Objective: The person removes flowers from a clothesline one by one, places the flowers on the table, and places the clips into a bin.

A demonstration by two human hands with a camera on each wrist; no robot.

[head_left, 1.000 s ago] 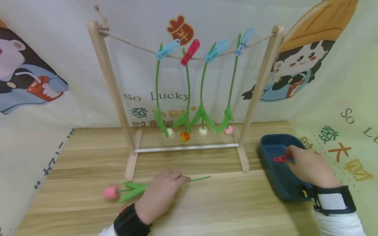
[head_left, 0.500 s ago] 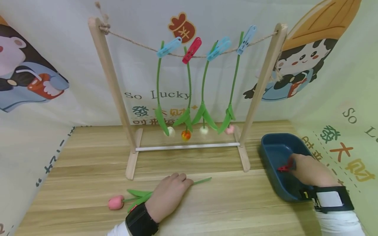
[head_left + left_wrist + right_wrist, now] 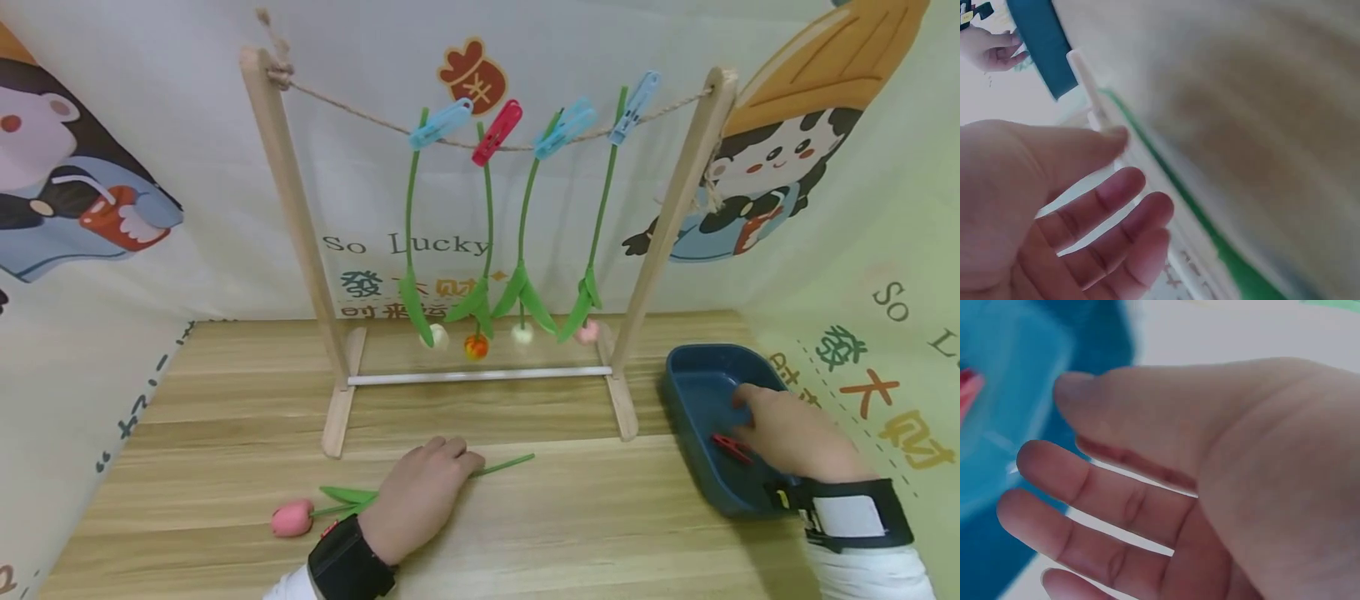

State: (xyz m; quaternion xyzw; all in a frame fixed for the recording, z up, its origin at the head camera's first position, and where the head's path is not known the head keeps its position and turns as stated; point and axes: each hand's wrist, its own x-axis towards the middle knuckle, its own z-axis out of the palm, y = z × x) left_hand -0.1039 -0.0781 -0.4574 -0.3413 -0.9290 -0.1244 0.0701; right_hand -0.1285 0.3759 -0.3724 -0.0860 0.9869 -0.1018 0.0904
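Observation:
A pink tulip (image 3: 291, 518) with green leaves and a thin stem (image 3: 506, 464) lies on the wooden table. Over its middle is my left hand (image 3: 422, 498); the left wrist view shows thumb and fingers apart beside the green stem (image 3: 1166, 165), with nothing between them. My right hand (image 3: 798, 433) reaches into a dark blue tray (image 3: 684, 425) at the right. Inside that tray a red clothespin (image 3: 731, 448) lies below the fingers. In the right wrist view the right hand (image 3: 1166, 469) has loosely bent fingers that hold nothing, and the clothespin (image 3: 967, 390) shows apart from them.
Behind the hands stands a wooden frame (image 3: 298, 200) with a twine line (image 3: 352, 110) and a white bottom bar (image 3: 480, 377). Several tulips hang head down from it by blue clothespins (image 3: 441, 124) and a red clothespin (image 3: 497, 133). A printed cloth (image 3: 360, 192) closes off the back and sides.
The right hand has let go of the red clothespin, which now lies in the tray. Under the left hand, the tulip has shifted slightly right and toward the front edge.

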